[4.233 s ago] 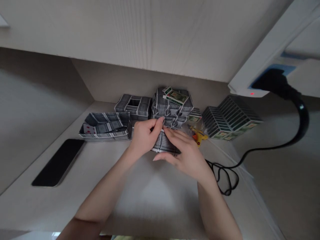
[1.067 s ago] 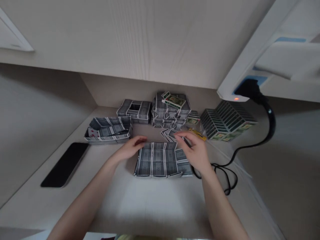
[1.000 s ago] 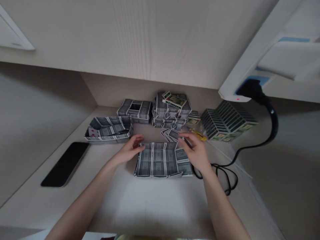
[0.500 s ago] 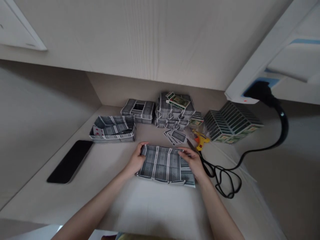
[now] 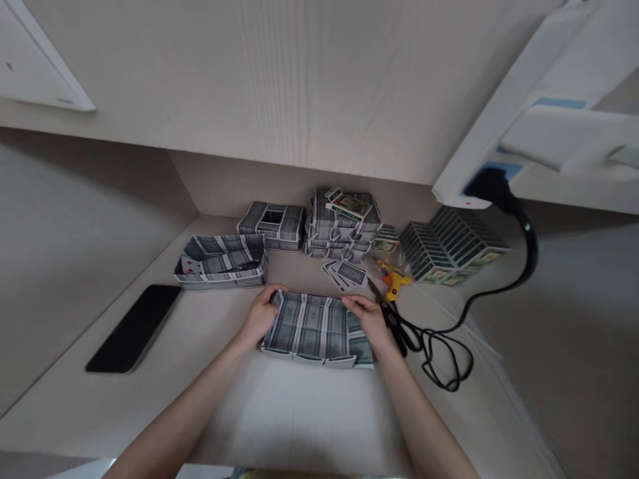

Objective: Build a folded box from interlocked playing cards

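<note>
Between my hands is a shallow tray made of playing cards [image 5: 312,329], patterned card backs facing up, with low folded sides and a few cards jutting out at its right end. My left hand [image 5: 259,316] grips its left end, thumb inside and fingers behind the wall. At the far right corner, my right hand [image 5: 368,318] pinches the back edge with thumb and fingers. Several loose playing cards [image 5: 345,274] lie just beyond the tray. Black-handled scissors [image 5: 394,327] rest beside my right hand, and a yellow glue gun [image 5: 395,283] lies behind them.
An open card box [image 5: 222,266] holds cards at left. Behind stand a card box with a square hole [image 5: 272,223] and stacked card boxes [image 5: 342,223] topped by a card packet. Card packs [image 5: 449,246] line the right. A phone [image 5: 134,327], black cable [image 5: 449,332] and power strip [image 5: 479,153] flank the desk.
The whole view has shifted slightly, so most things appear a little further left. Both hands keep their hold on the card tray, and the scissors handles show more.
</note>
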`<state>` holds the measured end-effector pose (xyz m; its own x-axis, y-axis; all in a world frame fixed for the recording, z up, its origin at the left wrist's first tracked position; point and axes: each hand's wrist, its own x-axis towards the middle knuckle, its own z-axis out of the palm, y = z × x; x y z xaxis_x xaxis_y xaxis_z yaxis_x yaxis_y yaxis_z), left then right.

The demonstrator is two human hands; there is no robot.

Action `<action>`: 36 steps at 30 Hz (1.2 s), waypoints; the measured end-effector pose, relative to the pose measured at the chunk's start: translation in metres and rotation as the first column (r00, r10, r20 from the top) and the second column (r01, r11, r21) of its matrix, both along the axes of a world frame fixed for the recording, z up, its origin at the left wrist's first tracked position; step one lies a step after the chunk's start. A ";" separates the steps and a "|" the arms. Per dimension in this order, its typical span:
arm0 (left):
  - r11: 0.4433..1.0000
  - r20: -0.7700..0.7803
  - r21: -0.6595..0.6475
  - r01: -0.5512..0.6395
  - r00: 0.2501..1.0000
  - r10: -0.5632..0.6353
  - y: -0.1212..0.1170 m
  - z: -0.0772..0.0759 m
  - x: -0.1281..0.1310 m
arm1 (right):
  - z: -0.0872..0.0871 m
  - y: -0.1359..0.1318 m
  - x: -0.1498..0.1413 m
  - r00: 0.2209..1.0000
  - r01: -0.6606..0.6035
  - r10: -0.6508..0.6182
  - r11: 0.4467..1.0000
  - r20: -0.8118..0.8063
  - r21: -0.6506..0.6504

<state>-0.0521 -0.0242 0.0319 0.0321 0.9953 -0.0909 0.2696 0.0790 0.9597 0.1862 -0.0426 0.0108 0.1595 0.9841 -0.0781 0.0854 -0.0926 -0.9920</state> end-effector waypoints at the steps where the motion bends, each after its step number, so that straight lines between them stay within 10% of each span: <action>1: 0.999 -0.049 0.025 -0.020 0.999 0.022 0.000 -0.001 -0.001 | 0.000 0.001 -0.001 1.000 -0.012 0.012 1.000 0.005 0.007; 8: 0.993 -0.249 0.093 0.078 0.967 -0.053 -0.011 -0.002 -0.017 | 0.008 0.036 0.024 0.940 0.044 -0.113 0.976 0.322 0.214; 12: 0.987 -0.363 0.053 0.155 0.924 -0.125 -0.019 0.006 -0.029 | 0.012 0.054 0.032 0.542 -0.157 -0.067 0.971 0.838 0.179; 18: 0.973 -0.491 0.057 0.224 0.855 -0.168 -0.032 0.024 -0.043 | 0.015 0.053 0.018 0.046 -0.296 0.044 0.955 0.998 -0.028; 25: 0.957 -0.427 0.195 0.216 0.897 -0.115 -0.022 0.039 -0.033 | 0.017 0.046 0.022 -0.043 -0.475 0.014 0.879 0.999 -0.033; 36: 0.811 -0.453 0.112 0.574 0.756 -0.473 0.009 0.049 0.018 | 0.020 0.041 0.036 0.030 -0.392 -0.190 0.901 0.981 0.186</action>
